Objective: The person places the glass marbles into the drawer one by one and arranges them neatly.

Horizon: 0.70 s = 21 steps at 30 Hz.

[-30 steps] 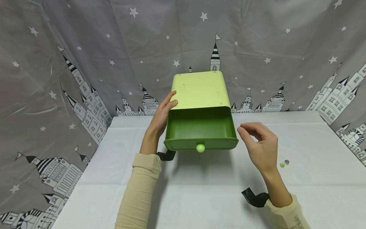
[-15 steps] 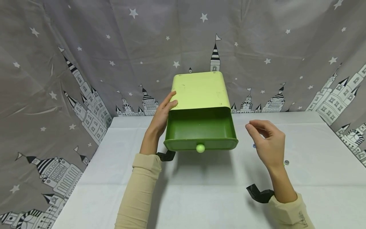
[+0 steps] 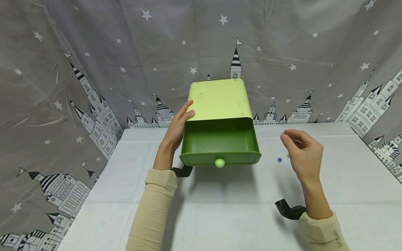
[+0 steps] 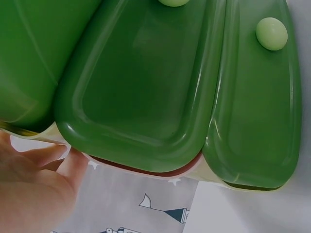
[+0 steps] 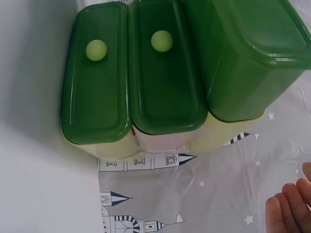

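Your left hand (image 3: 176,128) touches cabinet (image 3: 220,99), fingers straight | right hand (image 3: 304,155): can't tell if pinching | drawer (image 3: 201,159) already out between; blue disc (image 3: 279,160) loose

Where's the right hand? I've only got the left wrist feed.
Observer: In the head view, the right hand is over the table, to the right of the open drawer.
Operator: Anything lying near it?
Observer: A small blue disc, just off the hand's left side in that view.
Operator: The open drawer's knob is out of my frame. What's it like?
Observer: Round and light green.
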{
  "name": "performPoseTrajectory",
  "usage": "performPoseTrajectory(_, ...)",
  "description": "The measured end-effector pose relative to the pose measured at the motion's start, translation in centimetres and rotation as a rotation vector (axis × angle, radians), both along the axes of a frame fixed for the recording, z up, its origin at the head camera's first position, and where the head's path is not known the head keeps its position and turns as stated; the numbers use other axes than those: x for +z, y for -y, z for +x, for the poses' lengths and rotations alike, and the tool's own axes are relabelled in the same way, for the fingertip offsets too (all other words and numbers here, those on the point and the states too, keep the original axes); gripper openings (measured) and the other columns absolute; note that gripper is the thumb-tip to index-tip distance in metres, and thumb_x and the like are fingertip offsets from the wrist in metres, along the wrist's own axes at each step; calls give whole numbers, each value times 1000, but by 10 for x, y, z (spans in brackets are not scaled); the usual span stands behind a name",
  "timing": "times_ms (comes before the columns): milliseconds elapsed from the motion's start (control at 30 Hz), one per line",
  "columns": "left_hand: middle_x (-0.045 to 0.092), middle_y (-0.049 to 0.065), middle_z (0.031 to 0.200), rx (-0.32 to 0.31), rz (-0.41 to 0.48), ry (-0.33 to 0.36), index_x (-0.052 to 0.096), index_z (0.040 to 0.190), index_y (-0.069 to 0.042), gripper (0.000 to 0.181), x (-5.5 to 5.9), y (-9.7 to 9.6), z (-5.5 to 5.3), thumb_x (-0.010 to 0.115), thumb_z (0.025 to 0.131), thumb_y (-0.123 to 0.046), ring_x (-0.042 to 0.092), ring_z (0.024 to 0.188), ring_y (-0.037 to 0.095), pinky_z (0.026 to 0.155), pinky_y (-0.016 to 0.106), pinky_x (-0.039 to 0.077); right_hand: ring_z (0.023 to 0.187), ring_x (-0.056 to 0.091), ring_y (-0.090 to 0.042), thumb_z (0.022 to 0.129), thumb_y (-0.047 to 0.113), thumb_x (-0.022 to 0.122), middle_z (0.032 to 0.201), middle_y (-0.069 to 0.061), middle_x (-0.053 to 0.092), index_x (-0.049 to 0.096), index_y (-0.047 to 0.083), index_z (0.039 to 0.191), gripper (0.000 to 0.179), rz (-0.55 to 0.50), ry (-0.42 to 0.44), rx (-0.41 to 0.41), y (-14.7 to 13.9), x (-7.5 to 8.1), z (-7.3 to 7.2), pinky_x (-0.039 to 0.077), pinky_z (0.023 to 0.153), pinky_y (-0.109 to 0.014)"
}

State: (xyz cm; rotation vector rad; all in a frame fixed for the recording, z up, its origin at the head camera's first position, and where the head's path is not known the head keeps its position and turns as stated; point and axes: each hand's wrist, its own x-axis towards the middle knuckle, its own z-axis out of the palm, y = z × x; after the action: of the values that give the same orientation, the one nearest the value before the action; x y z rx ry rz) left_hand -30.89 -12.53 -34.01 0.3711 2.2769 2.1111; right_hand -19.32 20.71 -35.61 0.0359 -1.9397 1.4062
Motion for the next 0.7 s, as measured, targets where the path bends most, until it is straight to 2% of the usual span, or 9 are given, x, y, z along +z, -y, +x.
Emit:
performPoseTrajectory(233,15,-8,162,-4,5,10,34,155,-30,54,1,0,0,50,103,-34,5,148,13,117,45,6,82,66,-4,87,5,74,95,0,73,76,0,98,12,-90,103,-1,-7,-2,-3,50,72,-14)
performPoseTrajectory(433,13,-7,163,-12,8,8,32,156,-28,56,0,0,-1,49,103,-32,3,148,14,117,46,5,85,65,-4,88,8,73,92,11,71,74,-1,103,17,-104,188,-13,-12,-6,-7,49,70,-13)
performPoseTrajectory(567,15,-9,162,-5,5,9,34,155,-30,55,-1,0,-1,50,103,-35,5,148,12,117,44,5,85,64,-3,88,8,74,89,15,69,74,-3,104,19,-97,208,-26,-15,-10,-10,49,69,-13)
performPoseTrajectory(700,17,-9,162,0,2,-1,35,154,-31,54,-1,0,-1,51,102,-37,6,148,12,117,45,6,84,64,-2,88,8,74,89,13,69,74,-3,103,19,-85,210,-36,-16,-13,-12,49,68,-12)
